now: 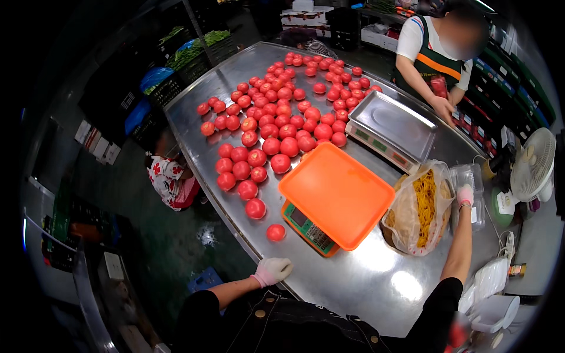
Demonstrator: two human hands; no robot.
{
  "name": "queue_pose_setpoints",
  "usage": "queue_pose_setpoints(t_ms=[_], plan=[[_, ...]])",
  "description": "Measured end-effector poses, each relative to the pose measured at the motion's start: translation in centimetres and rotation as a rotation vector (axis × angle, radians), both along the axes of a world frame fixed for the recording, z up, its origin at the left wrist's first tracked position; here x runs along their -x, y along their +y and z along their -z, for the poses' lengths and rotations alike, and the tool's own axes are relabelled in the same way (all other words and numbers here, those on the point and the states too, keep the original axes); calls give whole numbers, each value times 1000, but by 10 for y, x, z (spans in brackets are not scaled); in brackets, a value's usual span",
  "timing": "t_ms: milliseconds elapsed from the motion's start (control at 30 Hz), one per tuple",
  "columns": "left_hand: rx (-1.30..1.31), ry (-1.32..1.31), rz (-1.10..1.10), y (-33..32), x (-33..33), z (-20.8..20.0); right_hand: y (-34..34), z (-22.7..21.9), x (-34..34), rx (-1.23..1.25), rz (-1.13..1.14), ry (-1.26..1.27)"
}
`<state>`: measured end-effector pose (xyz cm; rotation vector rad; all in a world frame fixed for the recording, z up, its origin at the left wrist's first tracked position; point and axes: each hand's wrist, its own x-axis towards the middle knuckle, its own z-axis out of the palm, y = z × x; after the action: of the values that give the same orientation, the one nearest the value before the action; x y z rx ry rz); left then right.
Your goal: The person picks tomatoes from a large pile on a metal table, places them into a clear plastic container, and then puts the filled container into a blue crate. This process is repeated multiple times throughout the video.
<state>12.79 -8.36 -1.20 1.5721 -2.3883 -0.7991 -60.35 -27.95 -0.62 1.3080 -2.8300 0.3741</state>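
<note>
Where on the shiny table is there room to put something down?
Between the left hand, the orange tray and the bag of yellow strands. A thin strip runs left of the tomatoes, which crowd the far side. Clear containers crowd the right hand.

Desk [318,279], mid-frame. On it: tomatoes [271,120], upper centre; near scale [311,230], centre; far scale [376,146], behind it to the right; bag [401,220], right of centre; containers [479,213], right of bag, at right hand [465,195].

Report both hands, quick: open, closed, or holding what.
Left hand: loosely closed at the table, nothing visible in it.
Right hand: at the clear plastic boxes; grip cannot be told.
</note>
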Motion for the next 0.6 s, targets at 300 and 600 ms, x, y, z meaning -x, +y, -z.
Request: queue_pose_setpoints(t_ms=[300,600], plan=[[53,28,-36,2,-7,13,26,-36,-60,45,-24,239],[98,90,19,-4,-8,14,240,-117,-209,656,-204,254]])
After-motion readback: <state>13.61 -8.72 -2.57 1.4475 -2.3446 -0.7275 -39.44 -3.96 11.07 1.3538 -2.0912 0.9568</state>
